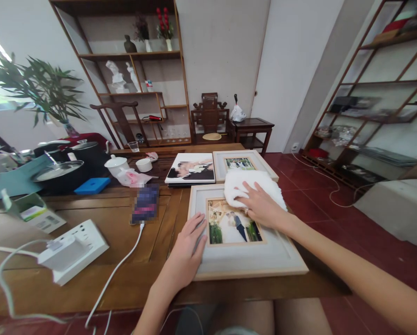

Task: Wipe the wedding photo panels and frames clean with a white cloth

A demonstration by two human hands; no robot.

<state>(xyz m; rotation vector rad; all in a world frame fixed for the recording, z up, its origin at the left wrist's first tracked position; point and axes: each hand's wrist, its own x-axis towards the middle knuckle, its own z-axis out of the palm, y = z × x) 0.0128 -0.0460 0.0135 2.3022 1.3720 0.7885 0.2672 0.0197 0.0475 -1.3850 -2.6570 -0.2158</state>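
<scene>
Picture frame (245,260), pale-wooded with a wide white mat round a photo of a couple, lies flat on the wooden table (124,284) at its near edge. On the frame's left rim the left fingers (198,229) lie straight and close together, palm down, so the left hand (185,253) rests flat, half on the frame and half on the table beside it. At the frame's far right corner the right fingers (244,200) are slightly spread and pressed flat onto a white cloth (252,182); the right hand (262,208) covers the cloth's near part, and the cloth lies over the glass and mat there.

Just beyond the frame sits a second, smaller picture frame (266,165), with the cloth's far edge overlapping its front. Left of that one lies a large unframed photo print (191,168). Left of the near frame a phone (144,203) lies on the table with a white cable (119,265) plugged into it; farther left is a white power strip (79,246).
</scene>
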